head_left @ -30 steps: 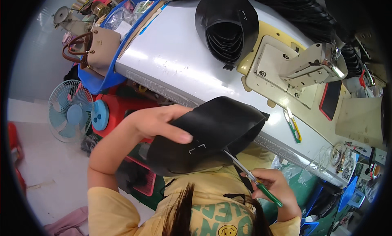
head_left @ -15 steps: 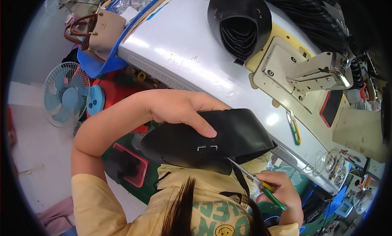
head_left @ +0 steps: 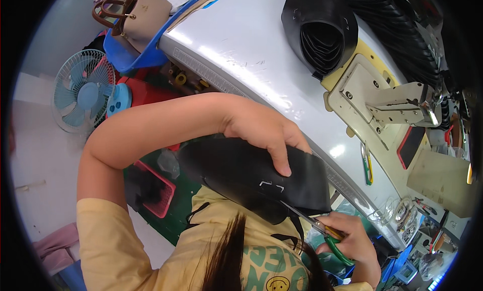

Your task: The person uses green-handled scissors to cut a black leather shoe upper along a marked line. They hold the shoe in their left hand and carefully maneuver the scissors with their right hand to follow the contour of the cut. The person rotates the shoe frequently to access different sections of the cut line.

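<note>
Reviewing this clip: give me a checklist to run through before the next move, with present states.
1. Left hand holding the black piece, thumb on its face: ok.
2. Right hand gripping the scissors by the handles: ok.
3. White corner marks uncovered by the thumb: ok.
4. Scissor tip touching the piece's lower edge: cannot tell; it points there.
5. Snips on the table, apart from both hands: ok.

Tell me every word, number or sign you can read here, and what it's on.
Shirt: large green lettering, partly behind hair; wording not repeated.
Shirt: a smiley, no words.
Ruler: markings too small to read.
Bag: a mark too small to read.
Black piece: white corner marks, no letters.
</note>
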The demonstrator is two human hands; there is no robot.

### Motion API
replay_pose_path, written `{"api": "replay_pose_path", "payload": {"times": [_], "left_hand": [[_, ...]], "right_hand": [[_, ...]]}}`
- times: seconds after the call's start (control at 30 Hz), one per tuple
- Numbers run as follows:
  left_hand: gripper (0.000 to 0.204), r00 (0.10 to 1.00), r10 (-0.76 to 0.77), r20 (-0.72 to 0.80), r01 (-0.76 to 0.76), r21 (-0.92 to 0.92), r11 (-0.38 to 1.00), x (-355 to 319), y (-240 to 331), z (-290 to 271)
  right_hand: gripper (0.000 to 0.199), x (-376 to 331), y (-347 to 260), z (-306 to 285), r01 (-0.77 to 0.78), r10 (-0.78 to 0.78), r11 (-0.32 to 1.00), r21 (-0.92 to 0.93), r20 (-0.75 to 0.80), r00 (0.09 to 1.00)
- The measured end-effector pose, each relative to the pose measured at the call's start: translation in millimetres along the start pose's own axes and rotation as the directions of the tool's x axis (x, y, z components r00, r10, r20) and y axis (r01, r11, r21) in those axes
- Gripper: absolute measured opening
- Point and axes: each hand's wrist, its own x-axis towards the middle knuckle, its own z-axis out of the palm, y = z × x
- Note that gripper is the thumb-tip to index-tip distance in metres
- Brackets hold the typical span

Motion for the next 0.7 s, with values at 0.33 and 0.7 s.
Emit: {"api": "replay_pose_path", "payload": {"times": [0.33, 0.7], "left_hand": [[0.032, 0.994, -0.080, 0.079, 0.072, 0.106, 0.992, 16, -5, -3], [0.029, 0.984, -0.148, 0.102, 0.136, 0.123, 0.983, 23, -8, -3]], "right_hand": [[0.055, 4, -6, 12, -0.079, 0.081, 0.995, -0.069, 0.036, 0.996], [0.052, 9, -2, 24, -0.071, 0.074, 0.996, -0.053, 0.058, 0.996]]}}
